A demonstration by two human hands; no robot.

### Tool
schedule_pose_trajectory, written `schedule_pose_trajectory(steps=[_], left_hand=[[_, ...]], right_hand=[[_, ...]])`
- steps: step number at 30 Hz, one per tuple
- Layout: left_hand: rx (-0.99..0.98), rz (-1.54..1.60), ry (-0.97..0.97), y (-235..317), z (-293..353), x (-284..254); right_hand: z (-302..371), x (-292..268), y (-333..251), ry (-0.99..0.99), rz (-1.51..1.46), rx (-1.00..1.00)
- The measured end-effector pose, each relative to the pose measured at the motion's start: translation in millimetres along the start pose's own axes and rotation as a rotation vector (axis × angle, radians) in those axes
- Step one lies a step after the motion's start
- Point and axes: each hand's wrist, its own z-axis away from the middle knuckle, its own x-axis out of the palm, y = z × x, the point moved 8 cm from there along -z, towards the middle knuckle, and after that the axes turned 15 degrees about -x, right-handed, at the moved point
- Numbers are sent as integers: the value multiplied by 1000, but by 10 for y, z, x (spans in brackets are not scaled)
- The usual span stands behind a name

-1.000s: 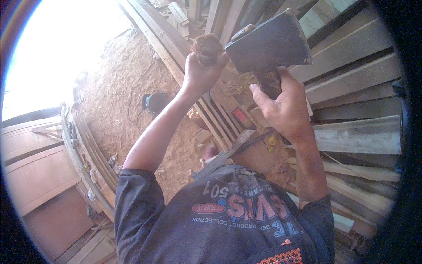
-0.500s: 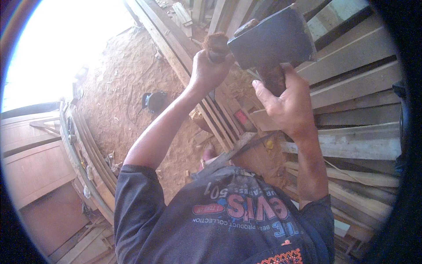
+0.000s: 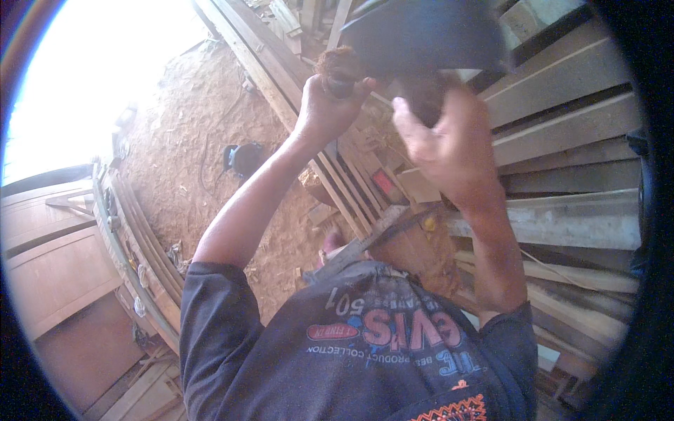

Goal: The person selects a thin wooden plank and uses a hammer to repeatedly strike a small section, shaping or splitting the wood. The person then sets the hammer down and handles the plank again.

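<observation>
My left hand point(image 3: 323, 116) is wrapped round the upright handle of a chisel point(image 3: 340, 70), its struck top brown and frayed. Most of the chisel below the fist is hidden. In my right hand point(image 3: 453, 144) is a mallet point(image 3: 428, 35) with a large, dark, blocky head, gripped by its short handle. The mallet is raised to the right of the chisel, apart from it, and its head is smeared by motion. Below the left fist run several narrow wooden strips point(image 3: 344, 193).
Long planks point(image 3: 562, 151) lie stacked on the right. A dark power tool point(image 3: 243, 160) with a cord rests on the brown, shaving-strewn floor point(image 3: 168, 119). Wooden panels point(image 3: 63, 270) and curved boards point(image 3: 144, 245) stand at the left. A red object point(image 3: 383, 182) lies among the strips.
The mallet and my right hand have moved up toward the far side, and the mallet head now looks larger and blurred. My left hand with the chisel has shifted slightly left.
</observation>
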Motion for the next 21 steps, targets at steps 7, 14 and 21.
schedule_pose_trajectory(steps=[7, 14, 21], left_hand=[[131, 164, 83, -159, 20, -44], [233, 36, 175, -86, 207, -110], [178, -28, 62, -391, 332, 23]], right_hand=[[-68, 108, -87, -136, 88, -62], [-100, 219, -270, -291, 248, -92], [83, 325, -226, -212, 154, -87]])
